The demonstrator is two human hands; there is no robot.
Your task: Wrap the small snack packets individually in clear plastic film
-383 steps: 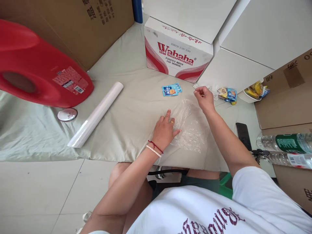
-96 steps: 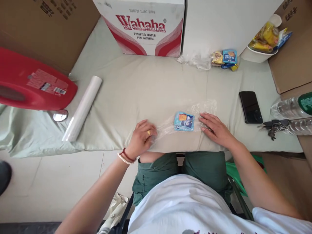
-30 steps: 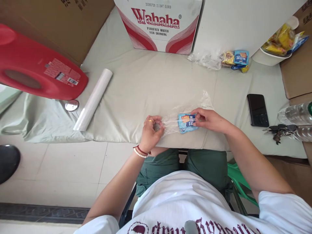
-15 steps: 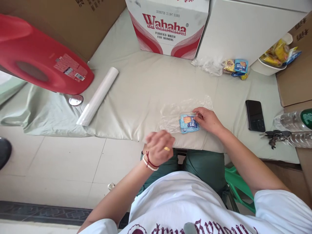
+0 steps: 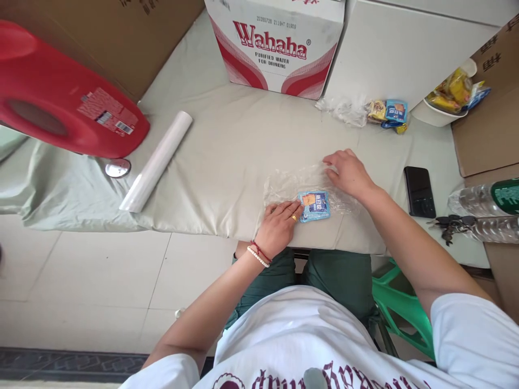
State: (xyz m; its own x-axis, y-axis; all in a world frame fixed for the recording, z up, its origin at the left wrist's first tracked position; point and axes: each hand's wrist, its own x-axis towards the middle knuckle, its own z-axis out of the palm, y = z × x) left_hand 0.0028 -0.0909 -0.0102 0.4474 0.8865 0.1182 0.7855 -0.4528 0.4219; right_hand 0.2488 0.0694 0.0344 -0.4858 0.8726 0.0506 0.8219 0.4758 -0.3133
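A small blue snack packet (image 5: 316, 207) lies on a thin clear plastic sheet or bag (image 5: 281, 182), near the front edge of the cloth-covered table. My left hand (image 5: 279, 224) rests flat there, fingers stretched out, with their tips at the packet's left edge. It wears a ring. Over the far right part of the plastic is my right hand (image 5: 347, 174). Its thumb and index finger are apart and bent, touching or just above the crinkled film. Whether another packet lies beneath the blue one I cannot tell.
A wrapped white roll (image 5: 157, 162) and a red jug (image 5: 68, 97) are on the left. A Wahaha carton (image 5: 278, 54) stands behind. Bagged snacks (image 5: 387, 112), a white tub (image 5: 438, 114), a phone (image 5: 419, 192), keys (image 5: 450, 224) and plastic bottles (image 5: 472, 199) are on the right.
My left hand has come down from above the table's front edge onto the plastic beside the packet. My right hand has left the packet and moved up and right over the film.
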